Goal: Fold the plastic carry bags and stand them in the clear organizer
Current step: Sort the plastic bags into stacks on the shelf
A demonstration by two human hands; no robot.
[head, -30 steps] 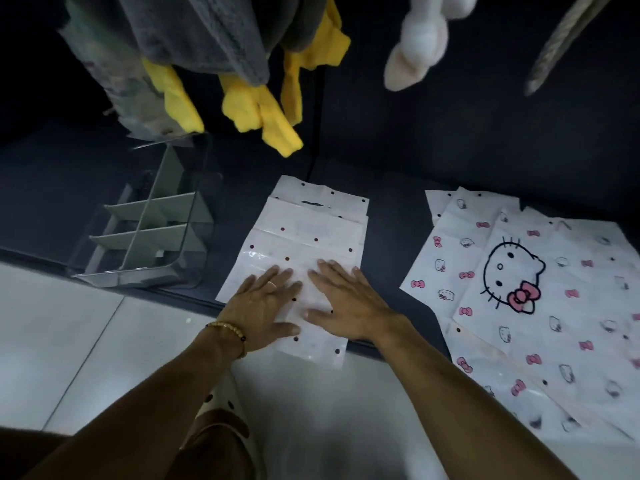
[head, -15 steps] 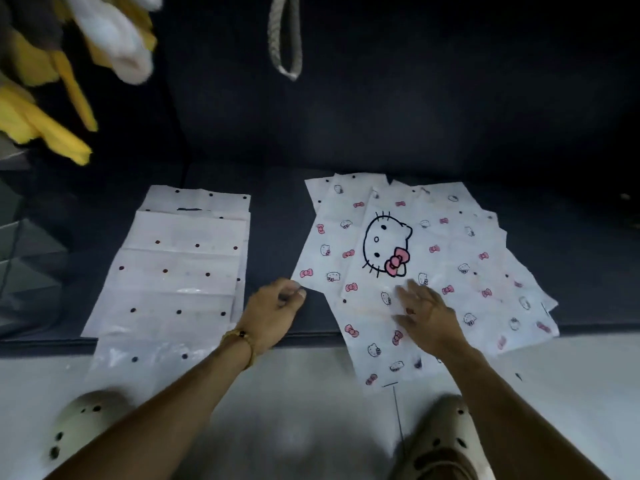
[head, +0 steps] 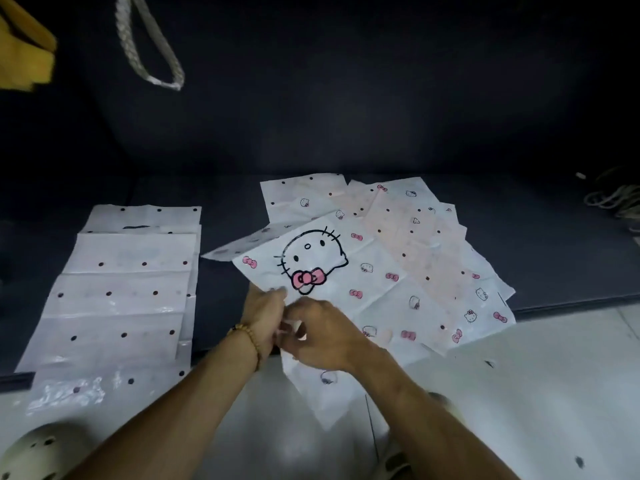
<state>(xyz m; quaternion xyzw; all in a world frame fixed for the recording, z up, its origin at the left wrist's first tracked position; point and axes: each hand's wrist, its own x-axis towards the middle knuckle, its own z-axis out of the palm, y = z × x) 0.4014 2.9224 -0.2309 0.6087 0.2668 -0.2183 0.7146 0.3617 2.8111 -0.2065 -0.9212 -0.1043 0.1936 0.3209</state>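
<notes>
A white bag with a large cat face and pink bows [head: 346,271] lies tilted on top of a pile of similar bags [head: 415,230] on the dark surface. My left hand [head: 265,315] and my right hand [head: 318,336] meet at its near left edge, and both pinch the plastic there. To the left lies a white dotted bag [head: 124,285], spread flat and creased, with its near end hanging over the ledge. The clear organizer is out of view.
The dark mat [head: 221,306] ends at a ledge, with white tiled floor [head: 519,393] in front. A braided loop [head: 149,46] and a yellow cloth [head: 24,53] hang at the upper left. Cords [head: 613,199] lie at the far right. A pale clog [head: 31,452] shows bottom left.
Both hands left the dotted bag and went right to the cat-face pile. They now pinch the top cat-face bag, which has turned and slid toward me. The view swung right.
</notes>
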